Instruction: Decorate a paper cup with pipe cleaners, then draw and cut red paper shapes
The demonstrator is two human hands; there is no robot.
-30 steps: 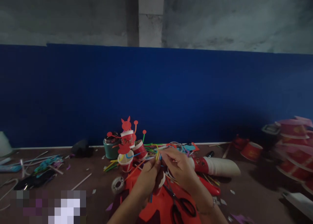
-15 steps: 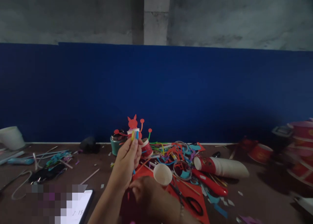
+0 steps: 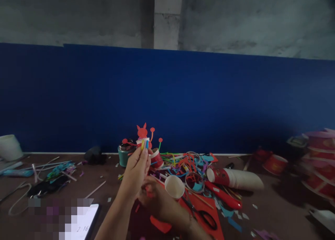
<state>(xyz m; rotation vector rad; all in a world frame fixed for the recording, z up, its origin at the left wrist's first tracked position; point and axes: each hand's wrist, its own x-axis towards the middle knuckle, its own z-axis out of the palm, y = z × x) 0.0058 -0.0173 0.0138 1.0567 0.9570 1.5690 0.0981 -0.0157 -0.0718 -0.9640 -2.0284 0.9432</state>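
My left hand (image 3: 136,168) is raised at the middle of the table, closed around a small bundle of yellow and blue straws (image 3: 144,144) whose ends stick up past the thumb. Just below it, my right hand (image 3: 155,200) is smeared by motion. Something red shows at its fingers, but I cannot make out whether it is gripped. Behind my left hand stands a paper cup with a red cut-out animal figure (image 3: 142,132) on top and thin arms ending in red discs. A second red cup (image 3: 157,159) lies tilted beside it.
An upright white cup (image 3: 174,187), scissors (image 3: 206,219) and red paper (image 3: 214,205) lie right of my hands. Behind them is a tangle of coloured strips (image 3: 185,165). Stacked cups (image 3: 240,179) lie sideways. A teal jar (image 3: 125,154) and phone (image 3: 87,220) are leftward.
My right hand has shifted slightly up and left, close under my left hand. More of a red paper piece shows on the table below. My left hand keeps its hold.
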